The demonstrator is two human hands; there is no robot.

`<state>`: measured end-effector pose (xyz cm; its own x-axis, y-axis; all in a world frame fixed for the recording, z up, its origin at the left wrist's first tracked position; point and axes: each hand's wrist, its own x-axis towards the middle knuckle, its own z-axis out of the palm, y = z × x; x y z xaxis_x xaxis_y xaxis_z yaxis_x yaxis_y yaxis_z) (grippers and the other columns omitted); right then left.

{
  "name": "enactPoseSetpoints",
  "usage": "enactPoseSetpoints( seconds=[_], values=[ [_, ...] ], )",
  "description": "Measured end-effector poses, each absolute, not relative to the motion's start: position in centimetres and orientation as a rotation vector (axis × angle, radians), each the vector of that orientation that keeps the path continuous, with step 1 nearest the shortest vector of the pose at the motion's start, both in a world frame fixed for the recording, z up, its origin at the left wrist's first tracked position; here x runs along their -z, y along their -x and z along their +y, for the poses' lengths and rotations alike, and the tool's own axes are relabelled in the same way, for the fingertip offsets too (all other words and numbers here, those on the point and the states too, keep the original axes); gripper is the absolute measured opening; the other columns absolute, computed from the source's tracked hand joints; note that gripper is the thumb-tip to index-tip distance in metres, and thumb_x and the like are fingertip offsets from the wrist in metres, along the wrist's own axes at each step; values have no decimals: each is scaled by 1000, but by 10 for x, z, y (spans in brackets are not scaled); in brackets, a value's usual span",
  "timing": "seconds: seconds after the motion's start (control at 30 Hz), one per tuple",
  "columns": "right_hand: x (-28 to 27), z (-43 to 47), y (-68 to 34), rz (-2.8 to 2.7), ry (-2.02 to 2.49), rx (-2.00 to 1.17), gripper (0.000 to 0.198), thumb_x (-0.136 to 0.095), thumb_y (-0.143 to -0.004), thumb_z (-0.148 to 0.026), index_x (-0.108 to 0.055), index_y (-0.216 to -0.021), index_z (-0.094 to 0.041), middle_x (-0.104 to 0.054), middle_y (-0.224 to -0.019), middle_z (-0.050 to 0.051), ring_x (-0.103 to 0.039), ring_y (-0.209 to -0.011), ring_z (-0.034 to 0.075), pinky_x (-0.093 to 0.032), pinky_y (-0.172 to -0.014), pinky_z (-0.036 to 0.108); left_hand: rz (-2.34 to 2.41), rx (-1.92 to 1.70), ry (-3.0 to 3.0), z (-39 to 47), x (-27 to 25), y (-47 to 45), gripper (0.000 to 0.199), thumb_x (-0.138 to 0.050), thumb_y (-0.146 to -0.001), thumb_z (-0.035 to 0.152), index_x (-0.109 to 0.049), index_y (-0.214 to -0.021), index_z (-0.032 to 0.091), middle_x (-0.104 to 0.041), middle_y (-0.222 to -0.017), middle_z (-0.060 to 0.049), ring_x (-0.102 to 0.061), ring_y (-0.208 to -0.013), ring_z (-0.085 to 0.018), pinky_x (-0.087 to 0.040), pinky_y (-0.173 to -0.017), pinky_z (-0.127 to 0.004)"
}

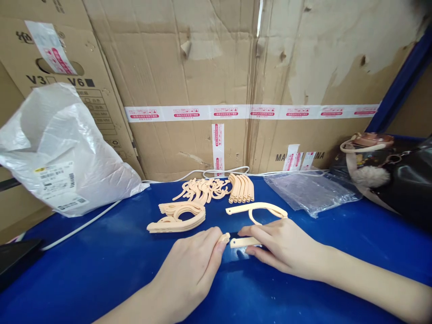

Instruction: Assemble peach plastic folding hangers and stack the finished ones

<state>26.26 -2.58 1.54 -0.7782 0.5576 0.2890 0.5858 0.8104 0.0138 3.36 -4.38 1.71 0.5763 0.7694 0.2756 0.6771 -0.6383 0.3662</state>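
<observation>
My left hand [194, 265] is closed around a beige plastic hanger part; only its tip [225, 237] pokes out past the thumb and forefinger. Just right of it, my right hand [283, 243] holds a beige plastic hanger arm [241, 242] between thumb and fingers, its holed end pointing left. Another curved hanger arm [258, 207], with a hook-shaped piece below it, runs behind the right hand; the fingers hide whether the two join. A stack of assembled hangers [180, 218] lies beyond my left hand.
Loose hooks and curved parts [202, 190] lie at the back beside a row of hanger arms [241, 188]. A white bag [67, 157] stands left, a clear plastic bag [310, 189] right. A white cable [81, 225] crosses the blue table [101, 279]. Cardboard [189, 81] walls the back.
</observation>
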Motion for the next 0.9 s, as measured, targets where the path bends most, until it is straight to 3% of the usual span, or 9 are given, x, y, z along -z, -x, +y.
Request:
enactPoseSetpoints(
  seconds=[0.43,0.6,0.9],
  values=[
    [-16,-28,-263,-2685,813,197,33,-31,-100,-33,-59,-108,-19,-63,-75,1,-56,-58,11,-37,-56,24,1155,-518,-2537,-45,-18,-35,34,-17,-100,30,-45,-82,21,-58,-69,3,-57,-60,-15,-37,-56,-27],
    [-15,-29,-262,-2670,797,232,31,-32,-99,-34,-59,-106,-19,-63,-75,0,-55,-57,11,-36,-56,24,1176,-436,-2750,-41,-11,-35,22,-34,-96,38,-44,-85,21,-61,-67,2,-58,-54,-17,-30,-46,-26],
    [-17,-33,-260,-2679,832,75,37,-28,-100,-35,-60,-108,-18,-64,-74,2,-57,-57,11,-35,-53,23,1143,-358,-3090,-40,-10,-33,27,-21,-99,26,-44,-87,20,-62,-69,-1,-62,-55,-18,-35,-42,-26]
  ],
)
